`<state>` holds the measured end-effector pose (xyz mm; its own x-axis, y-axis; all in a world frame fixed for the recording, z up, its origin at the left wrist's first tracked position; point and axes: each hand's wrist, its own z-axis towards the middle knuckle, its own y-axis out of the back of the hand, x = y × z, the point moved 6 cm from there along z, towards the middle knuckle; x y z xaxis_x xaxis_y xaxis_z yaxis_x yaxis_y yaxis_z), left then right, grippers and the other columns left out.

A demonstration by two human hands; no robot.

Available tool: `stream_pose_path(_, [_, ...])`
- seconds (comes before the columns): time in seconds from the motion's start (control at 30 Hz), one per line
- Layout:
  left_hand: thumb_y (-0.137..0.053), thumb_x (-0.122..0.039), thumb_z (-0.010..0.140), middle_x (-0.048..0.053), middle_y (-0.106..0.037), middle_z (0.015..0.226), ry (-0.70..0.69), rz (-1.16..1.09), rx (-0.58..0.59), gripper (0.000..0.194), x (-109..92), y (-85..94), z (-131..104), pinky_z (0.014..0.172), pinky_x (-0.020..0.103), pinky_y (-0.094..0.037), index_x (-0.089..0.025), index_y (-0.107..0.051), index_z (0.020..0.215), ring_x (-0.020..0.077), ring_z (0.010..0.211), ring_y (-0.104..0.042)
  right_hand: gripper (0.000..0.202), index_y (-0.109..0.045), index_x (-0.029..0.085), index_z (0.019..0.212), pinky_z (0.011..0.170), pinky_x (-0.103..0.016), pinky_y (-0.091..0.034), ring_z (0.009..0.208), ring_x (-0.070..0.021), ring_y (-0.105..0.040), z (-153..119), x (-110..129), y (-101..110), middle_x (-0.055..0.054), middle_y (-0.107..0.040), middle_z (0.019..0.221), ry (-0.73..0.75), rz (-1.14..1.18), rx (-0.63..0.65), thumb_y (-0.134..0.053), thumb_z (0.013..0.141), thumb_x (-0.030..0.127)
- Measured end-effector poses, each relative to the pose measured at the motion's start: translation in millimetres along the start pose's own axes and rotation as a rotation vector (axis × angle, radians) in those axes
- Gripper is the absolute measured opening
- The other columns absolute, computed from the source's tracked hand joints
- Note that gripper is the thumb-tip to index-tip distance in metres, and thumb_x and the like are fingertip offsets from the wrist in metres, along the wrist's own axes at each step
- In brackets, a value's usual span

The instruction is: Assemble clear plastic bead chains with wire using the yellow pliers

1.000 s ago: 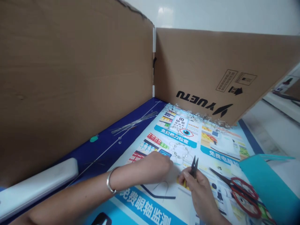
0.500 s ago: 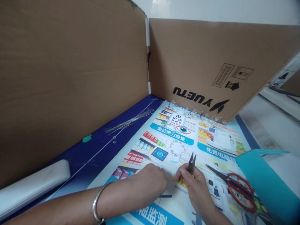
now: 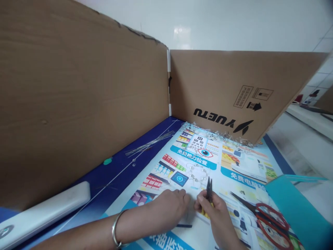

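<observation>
My right hand (image 3: 214,211) is wrapped around needle-nose pliers (image 3: 209,189), whose dark jaws point away from me and stand slightly apart at the tips. A little yellow of the handle shows between the fingers. Just to its left, my left hand (image 3: 170,210) is closed with its back to me; whatever its fingertips pinch is hidden. Beyond both hands, a ring of clear beads (image 3: 198,173) on thin wire lies on the printed sheet (image 3: 200,222). Scissors with red handles (image 3: 273,222) rest to the right of my right hand.
Cardboard panels (image 3: 221,80) wall the left and back. Clear beaded pieces (image 3: 218,135) line the back panel's foot. Thin wires (image 3: 149,143) lie on the dark blue strip, near a green blob (image 3: 107,161) and a long white case (image 3: 47,211). A teal folder (image 3: 299,208) stands right.
The view has tilted up, so the scene sits lower. My hands have come slightly closer together, and the pliers have turned a little more upright in my right hand.
</observation>
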<state>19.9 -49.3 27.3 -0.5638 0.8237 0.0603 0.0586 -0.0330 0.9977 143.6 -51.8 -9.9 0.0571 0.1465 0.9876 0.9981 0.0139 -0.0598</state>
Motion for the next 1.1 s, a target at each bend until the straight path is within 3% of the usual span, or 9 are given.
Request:
stream_pose_path(0.17, [-0.042, -0.004, 0.073, 0.01, -0.053, 0.084, 0.099, 0.017, -0.096, 0.023, 6.2, 17.7, 19.6, 0.052, 0.025, -0.041, -0.012, -0.046, 0.095, 0.0199, 0.07, -0.053, 0.04, -0.056, 0.019, 0.103, 0.065, -0.029, -0.043, 0.069, -0.0167, -0.052, 1.9, -7.8, 4.5, -0.003, -0.057, 0.078, -0.063, -0.031, -0.019, -0.06, 0.072, 0.044])
stream_pose_path(0.27, [-0.04, -0.004, 0.075, 0.011, -0.053, 0.085, 0.071, 0.009, -0.171, 0.018, 1.8, 26.4, 33.5, 0.053, 0.026, -0.042, -0.012, -0.046, 0.09, 0.0227, 0.075, -0.054, 0.033, -0.061, 0.018, 0.092, 0.07, -0.029, -0.042, 0.076, -0.0185, -0.052, 5.0, -6.7, 14.4, -0.003, -0.059, 0.078, -0.017, -0.062, -0.106, -0.059, 0.071, 0.044])
stream_pose_path(0.4, [-0.041, -0.009, 0.077, 0.009, -0.056, 0.081, 0.17, -0.161, -0.208, 0.016, 11.3, 25.2, 44.9, 0.051, 0.029, -0.043, -0.012, -0.048, 0.092, 0.0214, 0.065, -0.056, 0.028, -0.06, 0.018, 0.08, 0.067, -0.026, -0.04, 0.07, -0.0158, -0.048, 10.0, -3.3, 25.9, -0.001, -0.056, 0.069, 0.02, -0.084, -0.185, -0.06, 0.071, 0.044])
stream_pose_path(0.63, [-0.044, -0.017, 0.083, 0.002, -0.062, 0.08, 0.153, -0.861, -0.326, 0.018, 32.5, 15.7, 45.6, 0.068, 0.023, -0.043, -0.019, -0.062, 0.085, 0.0148, 0.076, -0.058, 0.025, -0.059, 0.017, 0.072, 0.059, -0.024, -0.036, 0.059, -0.0124, -0.043, 11.6, 4.0, 21.5, 0.002, -0.047, 0.056, 0.042, -0.115, -0.172, -0.059, 0.073, 0.042])
stream_pose_path(0.73, [-0.049, -0.022, 0.08, 0.0, -0.058, 0.064, 0.244, -1.201, -0.299, 0.015, 36.3, 1.4, 47.5, 0.057, 0.02, -0.04, -0.016, -0.061, 0.075, 0.0108, 0.06, -0.054, 0.025, -0.058, 0.016, 0.071, 0.058, -0.024, -0.035, 0.058, -0.0117, -0.043, 9.8, 5.6, 17.7, 0.002, -0.048, 0.055, 0.046, -0.139, -0.164, -0.058, 0.074, 0.042])
stream_pose_path(0.87, [-0.051, -0.028, 0.079, -0.003, -0.05, 0.052, 0.328, -1.653, -0.224, 0.017, 26.7, -20.0, 51.7, 0.044, 0.018, -0.034, -0.014, -0.054, 0.07, 0.0075, 0.044, -0.045, 0.025, -0.057, 0.016, 0.075, 0.056, -0.023, -0.035, 0.055, -0.0109, -0.042, 6.9, 0.3, 16.1, 0.002, -0.049, 0.055, 0.017, -0.081, -0.184, -0.056, 0.076, 0.041])
stream_pose_path(1.1, [-0.05, -0.03, 0.08, -0.003, -0.051, 0.049, 0.391, -1.954, -0.301, 0.02, 13.5, -27.6, 52.5, 0.046, 0.017, -0.033, -0.014, -0.046, 0.069, 0.0068, 0.044, -0.045, 0.023, -0.054, 0.016, 0.07, 0.054, -0.024, -0.035, 0.054, -0.011, -0.044, 6.8, -6.2, 7.9, 0.0, -0.052, 0.058, 0.052, 0.109, -0.149, -0.055, 0.078, 0.038])
